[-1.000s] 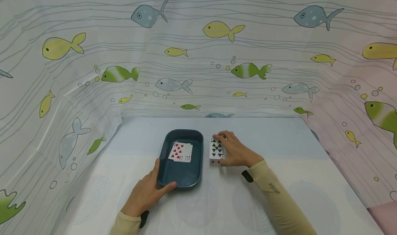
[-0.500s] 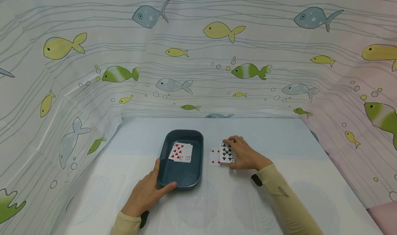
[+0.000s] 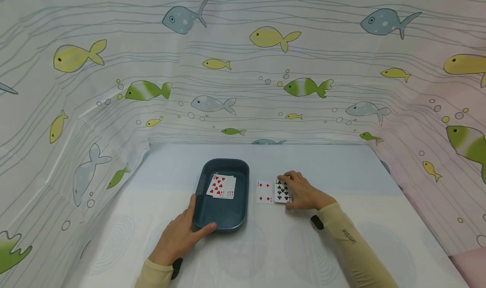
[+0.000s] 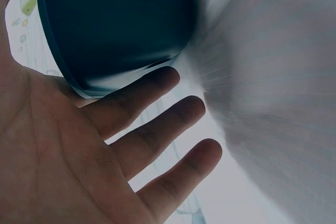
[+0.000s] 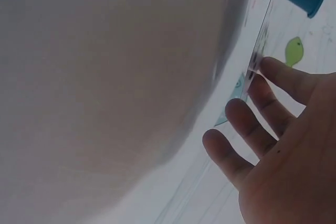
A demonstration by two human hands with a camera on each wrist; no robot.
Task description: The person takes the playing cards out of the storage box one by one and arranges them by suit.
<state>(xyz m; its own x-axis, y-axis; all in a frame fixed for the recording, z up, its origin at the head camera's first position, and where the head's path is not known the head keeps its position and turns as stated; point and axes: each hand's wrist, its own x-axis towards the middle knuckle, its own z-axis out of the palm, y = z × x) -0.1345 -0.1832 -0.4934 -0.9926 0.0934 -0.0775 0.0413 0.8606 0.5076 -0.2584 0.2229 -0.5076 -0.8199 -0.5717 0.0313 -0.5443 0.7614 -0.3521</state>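
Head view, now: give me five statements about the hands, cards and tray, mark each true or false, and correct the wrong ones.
1. The left hand touches the dark blue, rounded rectangular tray. True.
2. The top white playing card in the tray shows black spades. False: it shows red hearts.
3. The right hand grips a white card stack topped by black clubs. True.
4. The white playing card with red diamonds lies inside the tray. False: it lies outside, between tray and stack.
5. The white, fish-printed backdrop rises beyond the tray. True.
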